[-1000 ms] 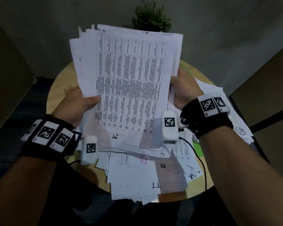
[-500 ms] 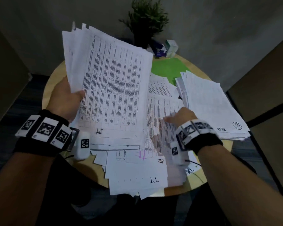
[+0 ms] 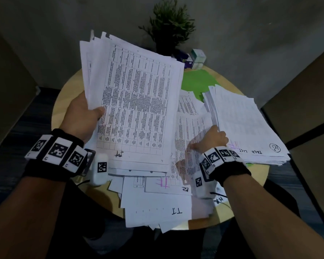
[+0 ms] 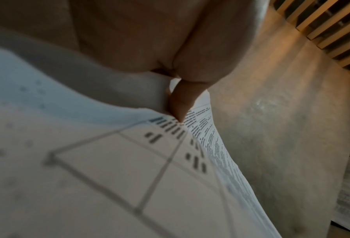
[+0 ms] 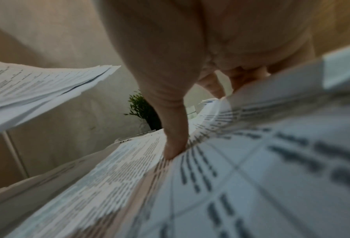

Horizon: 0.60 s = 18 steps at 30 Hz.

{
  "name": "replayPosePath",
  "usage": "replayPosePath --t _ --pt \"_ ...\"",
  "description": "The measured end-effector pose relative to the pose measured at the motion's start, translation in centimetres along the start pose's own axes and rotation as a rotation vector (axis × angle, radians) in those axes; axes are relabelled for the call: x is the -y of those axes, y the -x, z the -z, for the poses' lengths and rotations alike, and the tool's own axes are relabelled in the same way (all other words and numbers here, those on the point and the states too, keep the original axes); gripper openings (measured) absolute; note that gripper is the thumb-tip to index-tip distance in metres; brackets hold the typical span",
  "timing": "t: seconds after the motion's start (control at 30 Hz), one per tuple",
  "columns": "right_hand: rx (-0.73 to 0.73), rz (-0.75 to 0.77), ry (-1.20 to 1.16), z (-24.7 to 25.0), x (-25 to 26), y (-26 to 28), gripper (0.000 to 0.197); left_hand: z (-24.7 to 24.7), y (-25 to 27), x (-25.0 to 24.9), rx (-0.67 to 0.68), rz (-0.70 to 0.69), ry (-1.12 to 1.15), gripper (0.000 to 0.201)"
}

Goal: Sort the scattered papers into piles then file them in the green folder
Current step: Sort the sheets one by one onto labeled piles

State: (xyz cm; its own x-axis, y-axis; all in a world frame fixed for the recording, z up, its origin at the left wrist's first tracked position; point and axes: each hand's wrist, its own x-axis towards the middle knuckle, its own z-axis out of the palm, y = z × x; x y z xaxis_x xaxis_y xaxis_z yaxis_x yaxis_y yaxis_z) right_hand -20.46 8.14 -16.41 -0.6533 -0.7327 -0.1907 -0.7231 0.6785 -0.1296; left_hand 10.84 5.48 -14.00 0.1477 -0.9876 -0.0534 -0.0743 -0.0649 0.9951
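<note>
My left hand [image 3: 91, 114] holds a thick stack of printed table sheets [image 3: 138, 109] up over the left of the table, with the thumb [image 4: 182, 103] clamped on its top page [image 4: 88, 169]. My right hand [image 3: 209, 139] is low on the loose sheets in the middle. Its thumb [image 5: 174, 148] presses on a printed sheet [image 5: 251, 177] whose lifted edge covers the fingers. A neat pile [image 3: 251, 124] with handwriting on top lies at the right. The green folder [image 3: 196, 81] shows at the back, partly under papers. More loose sheets [image 3: 157, 206] overhang the front edge.
The round wooden table [image 3: 64, 101] is small and papers cover most of it. A potted plant [image 3: 168, 28] and small boxes [image 3: 197, 58] stand at the back edge by the wall. Dark floor surrounds the table.
My right hand let go of the raised stack and dropped to the loose sheets on the table. The left hand now holds the stack alone, swung to the left, uncovering the folder and the right pile.
</note>
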Motion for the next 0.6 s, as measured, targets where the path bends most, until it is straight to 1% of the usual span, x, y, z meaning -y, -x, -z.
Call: replayPosePath --t 0.07,0.1,0.13,0.2,0.3,0.4,0.47,0.57,0.6 --pt "-0.018 0.042 -0.125 0.5 -0.3 -0.2 0.067 0.1 0.0 0.0 0.01 0.002 0.003 0.052" --pt "-0.028 0.093 -0.181 0.9 -0.5 -0.4 0.054 0.1 0.0 0.0 0.007 0.001 -0.002 0.052" --pt "-0.027 0.146 -0.235 1.5 -0.8 -0.5 0.047 0.1 0.1 -0.1 0.006 -0.003 -0.011 0.051" --pt "-0.022 0.213 -0.358 3.2 -1.2 -0.6 0.041 0.2 0.1 -0.2 0.001 -0.003 -0.019 0.049" --pt "-0.062 0.305 -0.531 6.5 -0.8 -0.3 0.03 0.1 0.2 -0.6 0.0 0.011 0.013 0.043" --pt "-0.028 0.427 -0.78 8.6 0.6 0.5 0.028 -0.5 0.5 -1.2 0.024 0.011 0.063 0.038" --pt "0.065 0.452 -0.979 9.2 2.1 1.1 0.03 -0.9 0.7 -1.4 0.042 0.022 0.103 0.039" --pt "0.313 0.431 -1.298 9.4 4.4 1.9 0.028 -1.3 0.6 -1.2 0.071 0.055 0.133 0.041" --pt "0.386 0.434 -1.367 9.4 5.0 2.2 0.028 -1.3 0.5 -1.1 0.078 0.064 0.14 0.042"
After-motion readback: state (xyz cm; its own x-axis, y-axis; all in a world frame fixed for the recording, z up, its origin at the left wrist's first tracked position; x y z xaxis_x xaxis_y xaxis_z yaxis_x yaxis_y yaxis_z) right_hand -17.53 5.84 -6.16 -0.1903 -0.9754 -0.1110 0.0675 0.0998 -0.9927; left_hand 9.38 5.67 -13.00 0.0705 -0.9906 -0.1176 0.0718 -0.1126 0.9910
